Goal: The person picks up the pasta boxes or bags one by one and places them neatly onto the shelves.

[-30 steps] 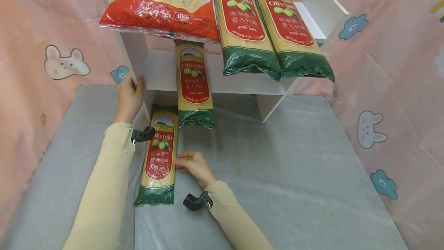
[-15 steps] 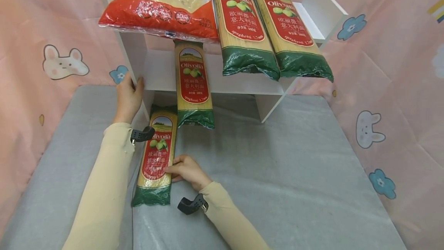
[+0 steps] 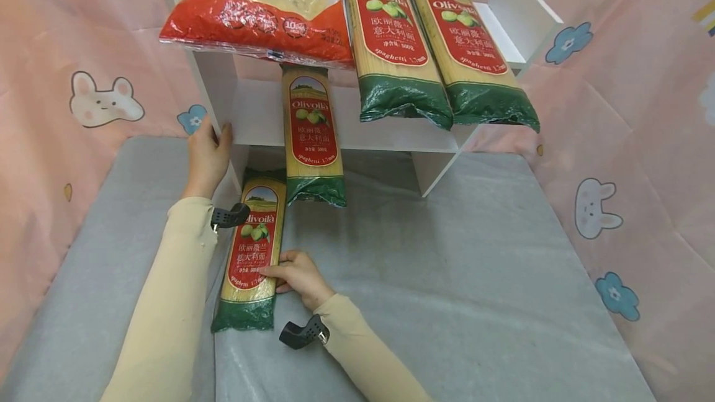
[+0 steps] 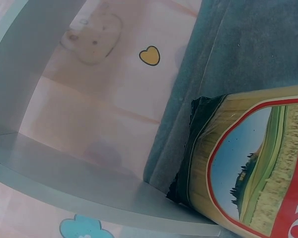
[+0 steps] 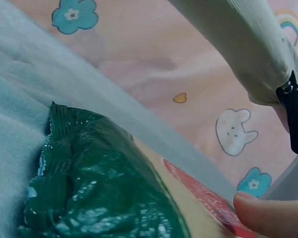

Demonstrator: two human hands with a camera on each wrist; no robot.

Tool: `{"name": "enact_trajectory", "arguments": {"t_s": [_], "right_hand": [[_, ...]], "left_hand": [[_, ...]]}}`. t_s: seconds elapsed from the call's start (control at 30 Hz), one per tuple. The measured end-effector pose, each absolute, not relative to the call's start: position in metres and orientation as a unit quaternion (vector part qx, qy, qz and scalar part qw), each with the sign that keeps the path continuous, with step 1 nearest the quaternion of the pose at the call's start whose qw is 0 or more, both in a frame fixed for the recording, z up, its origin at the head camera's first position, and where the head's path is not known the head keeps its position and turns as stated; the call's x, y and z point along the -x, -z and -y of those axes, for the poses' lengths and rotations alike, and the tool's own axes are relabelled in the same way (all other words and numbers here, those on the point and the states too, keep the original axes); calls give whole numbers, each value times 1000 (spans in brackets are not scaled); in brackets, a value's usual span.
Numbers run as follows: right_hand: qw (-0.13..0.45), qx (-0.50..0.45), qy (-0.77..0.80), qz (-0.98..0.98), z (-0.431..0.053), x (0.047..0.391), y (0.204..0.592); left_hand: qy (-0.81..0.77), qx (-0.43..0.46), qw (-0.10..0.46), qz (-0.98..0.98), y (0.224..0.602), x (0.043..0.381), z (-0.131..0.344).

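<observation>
In the head view, my left hand [image 3: 205, 163] grips the left side panel of a white shelf unit [image 3: 391, 134], thumb toward the inside. A spaghetti pack [image 3: 251, 259] lies on the grey cloth at the shelf's lower left, its far end beneath the lower board. My right hand [image 3: 301, 279] holds this pack by its right edge, thumb on top and the other fingers partly hidden at the side. The right wrist view shows the pack's crinkled green end [image 5: 109, 173] and my thumb [image 5: 268, 215] over the red label. In the left wrist view, the pack's far end [image 4: 253, 163] shows.
Another spaghetti pack [image 3: 313, 135] juts forward off the middle shelf, above and right of the held one. On top lie a red-and-clear pasta bag [image 3: 262, 23] and two overhanging spaghetti packs [image 3: 393, 42]. A pink patterned curtain [image 3: 631, 116] stands behind the grey cloth [image 3: 475, 284].
My right hand has moved left and taken hold of the pack's right edge, and the pack has shifted slightly left. My left hand has stayed on the shelf panel.
</observation>
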State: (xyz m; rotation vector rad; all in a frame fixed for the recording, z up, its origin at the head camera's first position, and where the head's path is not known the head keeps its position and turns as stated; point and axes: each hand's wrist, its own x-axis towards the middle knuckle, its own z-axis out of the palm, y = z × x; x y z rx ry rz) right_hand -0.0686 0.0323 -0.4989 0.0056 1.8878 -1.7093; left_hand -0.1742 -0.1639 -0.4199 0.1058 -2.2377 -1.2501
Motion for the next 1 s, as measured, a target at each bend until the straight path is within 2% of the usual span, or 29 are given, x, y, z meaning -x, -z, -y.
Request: {"name": "enact_trajectory", "arguments": {"t_s": [0.2, 1.0], "right_hand": [[295, -6, 637, -712, -36, 60, 507], [324, 48, 721, -611, -65, 68, 510]], "left_hand": [[481, -37, 260, 837, 426, 168, 160], [459, -26, 326, 826, 422, 176, 161]]}}
